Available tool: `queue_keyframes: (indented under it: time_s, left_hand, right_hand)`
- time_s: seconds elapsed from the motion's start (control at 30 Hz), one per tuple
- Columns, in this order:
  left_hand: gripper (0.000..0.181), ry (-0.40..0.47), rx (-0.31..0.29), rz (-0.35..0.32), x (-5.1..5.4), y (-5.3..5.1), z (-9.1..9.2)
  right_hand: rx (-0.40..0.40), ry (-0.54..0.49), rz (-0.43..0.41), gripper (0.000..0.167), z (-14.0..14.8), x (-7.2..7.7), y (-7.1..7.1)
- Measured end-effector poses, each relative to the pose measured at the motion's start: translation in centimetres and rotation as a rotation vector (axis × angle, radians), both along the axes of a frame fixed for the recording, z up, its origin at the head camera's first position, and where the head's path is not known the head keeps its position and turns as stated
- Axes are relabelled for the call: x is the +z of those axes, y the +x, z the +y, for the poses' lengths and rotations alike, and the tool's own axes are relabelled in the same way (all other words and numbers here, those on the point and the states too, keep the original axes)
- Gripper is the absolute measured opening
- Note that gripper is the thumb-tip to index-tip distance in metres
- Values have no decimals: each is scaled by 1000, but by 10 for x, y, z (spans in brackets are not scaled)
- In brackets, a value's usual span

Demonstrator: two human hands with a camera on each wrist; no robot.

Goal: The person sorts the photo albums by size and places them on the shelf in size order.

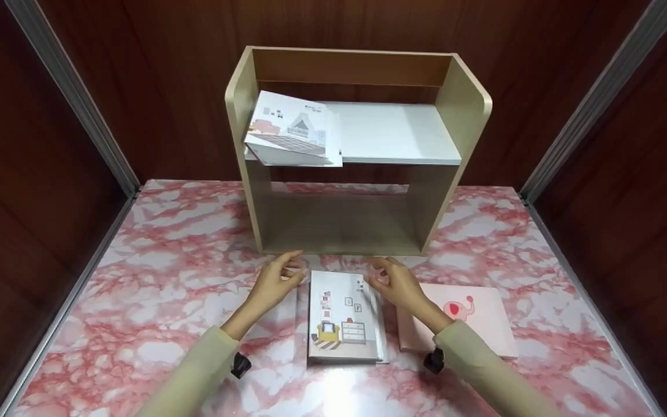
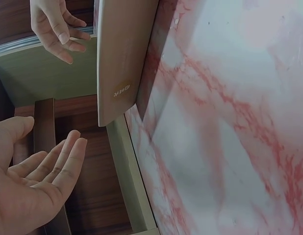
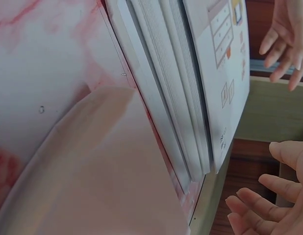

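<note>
A thick, rectangular white book [image 1: 345, 318], its cover printed with a yellow armchair and a chest of drawers, lies flat on the table in front of the low middle of the two-tier, beige wooden shelf [image 1: 466, 104]. In the right wrist view, several pale layers show at its side; I cannot tell whether they belong to one volume or more.

The bare left hand [image 1: 275, 278] hovers just before the shelf's bottom left corner, fingers loosely bent and spread apart, holding nothing. The bare right hand [image 1: 400, 284] hangs before the shelf's bottom right part, its fingers likewise relaxed, parted and free of any object. Both wrist views show a gap between the hands and the white book.

A pale pink, flat, book-like item [image 1: 478, 330] with a red elephant drawing lies in front of the shelf, toward its right, partly hidden by the right forearm. Long pale yellow-green sleeves [image 1: 197, 362] cover both arms, and small black devices [image 1: 241, 366] sit at the wrists.

On the left of the shelf's white upper board [image 1: 397, 133], a white picture book [image 1: 293, 127] rests askew, its near edge reaching past the front. Beneath the shelf spreads the red-and-white marbled table [image 1: 171, 301]; behind it rises a dark reddish-brown wooden wall [image 1: 356, 23].
</note>
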State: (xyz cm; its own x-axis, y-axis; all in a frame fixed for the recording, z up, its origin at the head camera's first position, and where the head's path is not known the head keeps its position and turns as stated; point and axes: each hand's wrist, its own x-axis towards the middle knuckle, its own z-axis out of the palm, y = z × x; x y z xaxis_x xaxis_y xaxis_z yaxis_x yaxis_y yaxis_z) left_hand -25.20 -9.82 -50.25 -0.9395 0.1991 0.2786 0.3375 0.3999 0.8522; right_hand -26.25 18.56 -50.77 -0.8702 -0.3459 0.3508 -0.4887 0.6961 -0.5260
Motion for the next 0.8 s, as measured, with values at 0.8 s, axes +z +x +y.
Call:
queue_keyframes:
  time_s: [0.8]
  left_hand:
    - [46,-14,-56,-56,-11,6,4]
  right_hand:
    - [1,-21,-62,39,2,-9,3]
